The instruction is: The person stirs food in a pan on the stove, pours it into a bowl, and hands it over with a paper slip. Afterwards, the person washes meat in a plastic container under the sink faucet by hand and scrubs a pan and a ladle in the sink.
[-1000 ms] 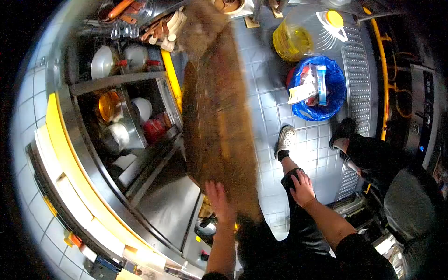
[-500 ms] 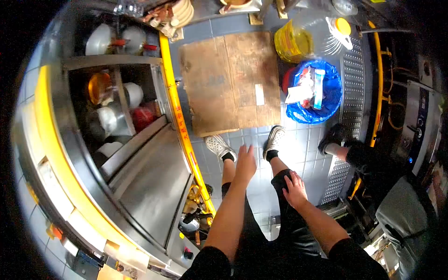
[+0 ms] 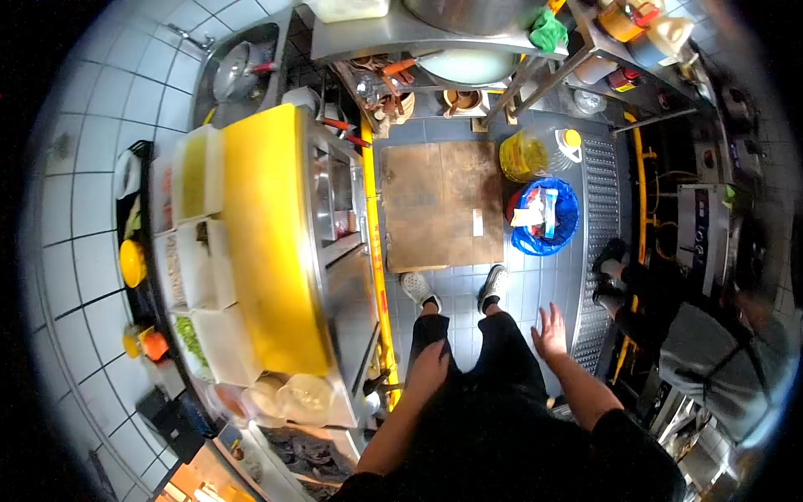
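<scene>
My left hand [image 3: 430, 366] hangs by my left thigh, its back toward me. Its fingers are blurred and partly turned away, and I see no object in it. Out to the right of my right leg, my right hand [image 3: 549, 333] has its fingers spread and holds nothing. A flattened cardboard sheet [image 3: 431, 205] lies on the floor just beyond my white clogs [image 3: 416, 287]. Beside the sheet stands a bin with a blue liner [image 3: 569, 219], with wrappers in it. Behind that is a large clear bottle [image 3: 535, 155] with a yellow cap and yellow label.
On my left runs a steel counter with a yellow board [image 3: 272, 243] and several white food containers [image 3: 205, 259]. A steel shelf table [image 3: 360, 42] stands ahead. At the right, a person in a grey apron [image 3: 703, 360] stands by a metal floor grate [image 3: 602, 167].
My view has risen, bringing the counter top and shelf table into sight. My left hand has drawn back to my thigh, and my right hand has left my right knee and moved outward.
</scene>
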`<control>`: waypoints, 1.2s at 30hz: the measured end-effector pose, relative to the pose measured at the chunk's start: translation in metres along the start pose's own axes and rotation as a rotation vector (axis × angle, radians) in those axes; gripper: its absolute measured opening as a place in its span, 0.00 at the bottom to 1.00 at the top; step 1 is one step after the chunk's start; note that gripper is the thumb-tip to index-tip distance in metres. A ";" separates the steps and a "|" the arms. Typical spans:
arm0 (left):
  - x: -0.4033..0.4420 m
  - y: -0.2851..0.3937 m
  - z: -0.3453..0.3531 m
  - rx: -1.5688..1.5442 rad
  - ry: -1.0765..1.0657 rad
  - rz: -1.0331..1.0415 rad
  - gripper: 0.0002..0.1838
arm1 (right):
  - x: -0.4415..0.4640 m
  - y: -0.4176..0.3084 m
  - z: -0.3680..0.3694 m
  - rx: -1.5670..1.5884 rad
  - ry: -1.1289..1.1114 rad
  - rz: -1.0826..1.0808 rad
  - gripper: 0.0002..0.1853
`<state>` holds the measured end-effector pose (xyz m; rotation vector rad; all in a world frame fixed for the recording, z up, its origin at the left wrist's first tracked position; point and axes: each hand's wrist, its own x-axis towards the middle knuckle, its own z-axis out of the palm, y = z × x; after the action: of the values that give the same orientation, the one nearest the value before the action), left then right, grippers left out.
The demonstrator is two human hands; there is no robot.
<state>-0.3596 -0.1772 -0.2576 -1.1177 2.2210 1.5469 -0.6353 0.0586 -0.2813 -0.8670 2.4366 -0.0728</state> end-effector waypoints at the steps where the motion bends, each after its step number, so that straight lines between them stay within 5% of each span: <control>1: -0.002 0.022 -0.019 -0.042 0.021 0.024 0.23 | -0.003 -0.014 -0.016 0.029 0.067 -0.025 0.35; 7: 0.001 0.067 -0.092 -0.056 0.208 0.228 0.21 | 0.018 -0.075 -0.063 0.046 0.108 -0.046 0.34; 14: -0.028 0.047 -0.140 -0.015 0.290 0.174 0.19 | 0.056 -0.120 -0.097 0.074 0.132 -0.104 0.35; 21: -0.033 0.042 -0.168 0.088 0.375 0.129 0.20 | 0.084 -0.089 -0.105 0.136 0.207 -0.141 0.36; 33: 0.071 0.141 -0.210 0.266 0.446 -0.007 0.19 | 0.257 0.055 -0.136 -0.131 -0.190 -0.086 0.31; 36: 0.091 0.159 -0.216 0.244 0.501 -0.001 0.20 | 0.293 0.025 -0.184 -0.057 -0.160 -0.107 0.28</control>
<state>-0.4800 -0.3822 -0.1037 -1.5534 2.6223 1.0310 -0.9317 -0.1202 -0.2710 -0.9897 2.2527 0.0263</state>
